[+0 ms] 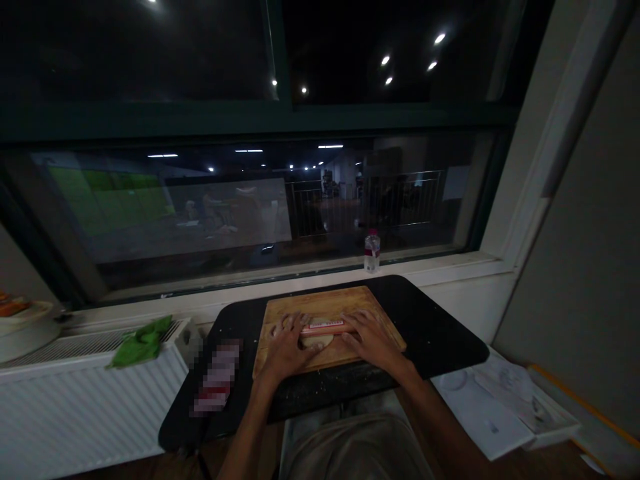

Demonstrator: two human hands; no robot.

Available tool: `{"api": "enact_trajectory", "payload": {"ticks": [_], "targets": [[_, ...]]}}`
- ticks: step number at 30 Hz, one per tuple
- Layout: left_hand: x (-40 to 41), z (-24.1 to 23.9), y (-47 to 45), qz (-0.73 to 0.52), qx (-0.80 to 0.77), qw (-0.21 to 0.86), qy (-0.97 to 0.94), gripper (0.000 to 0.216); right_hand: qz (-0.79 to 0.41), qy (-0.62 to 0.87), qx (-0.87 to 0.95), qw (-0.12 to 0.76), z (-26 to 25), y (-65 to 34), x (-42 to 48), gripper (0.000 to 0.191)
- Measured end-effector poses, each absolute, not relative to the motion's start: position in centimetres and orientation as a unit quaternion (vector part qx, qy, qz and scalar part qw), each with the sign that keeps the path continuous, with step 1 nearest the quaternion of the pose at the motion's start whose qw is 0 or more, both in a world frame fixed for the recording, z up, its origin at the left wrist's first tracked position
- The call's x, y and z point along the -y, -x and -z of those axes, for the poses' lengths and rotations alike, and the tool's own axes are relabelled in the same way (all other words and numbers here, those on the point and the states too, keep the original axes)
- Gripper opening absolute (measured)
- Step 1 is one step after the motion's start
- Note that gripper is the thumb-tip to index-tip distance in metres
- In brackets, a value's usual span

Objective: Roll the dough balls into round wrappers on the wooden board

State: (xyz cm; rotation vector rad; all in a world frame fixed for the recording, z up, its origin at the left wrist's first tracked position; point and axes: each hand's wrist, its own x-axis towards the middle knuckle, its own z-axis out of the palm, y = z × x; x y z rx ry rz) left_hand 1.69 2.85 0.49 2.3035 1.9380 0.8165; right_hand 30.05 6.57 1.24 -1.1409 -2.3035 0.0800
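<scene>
Left hand (289, 347) on the left end and right hand (370, 337) on the right end of a rolling pin (327, 329), both curled in a grip, fingers on the far side, thumbs on the near side. Just under it, a bit of pale dough (320, 342), mid wooden cutting board (373, 300).

All that on a black table (440, 333) with rounded corners and pale specks (323, 381) along the near side. Pretty dark room: wide window (240, 160) on the far side, full of lights (385, 60), hard to sort reflections from stuff beyond the glass. Bottle (371, 265) on the far sill (430, 269). White radiator (100, 407) to the left, green cloth (141, 343) on top. White box (493, 430) and papers (505, 380) low on the right.

Hard to make out: rolling pin ends hidden by the hands, dough partly covered too, pixelated thing (217, 380) on the table's left, white pot (25, 333) cut off at far left.

Writing? Red-and-white label (325, 324) on the rolling pin, lettering too small to read. Reddish band (371, 253) on the bottle, no luck there either. Greyish emblem (494, 427) on the white box, too blurry to name.
</scene>
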Motion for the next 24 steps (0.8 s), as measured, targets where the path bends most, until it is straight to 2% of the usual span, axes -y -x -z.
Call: {"api": "enact_trajectory", "payload": {"ticks": [11, 13, 17, 20, 24], "targets": [[-3.2, 0.4, -0.6, -0.372, -0.620, 0.032, -0.690, 0.108, -0.018, 0.481, 0.825, 0.296, -0.9, -28.3, -9.9, 0.039], [-3.1, 0.2, -0.5, -0.377, -0.617, 0.041, -0.690, 0.101, -0.015, 0.494, 0.816, 0.300, -0.9, -28.3, -10.0, 0.039], [-3.3, -0.3, -1.2, -0.323, -0.617, 0.071, -0.714, 0.072, -0.001, 0.531, 0.792, 0.300, -1.0, -28.6, -9.9, 0.040], [-3.8, -0.7, -2.1, -0.285, -0.617, 0.067, -0.730, 0.077, 0.003, 0.536, 0.790, 0.299, -1.1, -28.7, -9.8, 0.040], [-4.4, -1.0, -2.5, -0.294, -0.592, 0.104, -0.743, 0.081, 0.008, 0.517, 0.805, 0.292, -1.1, -28.5, -9.5, 0.039]]}}
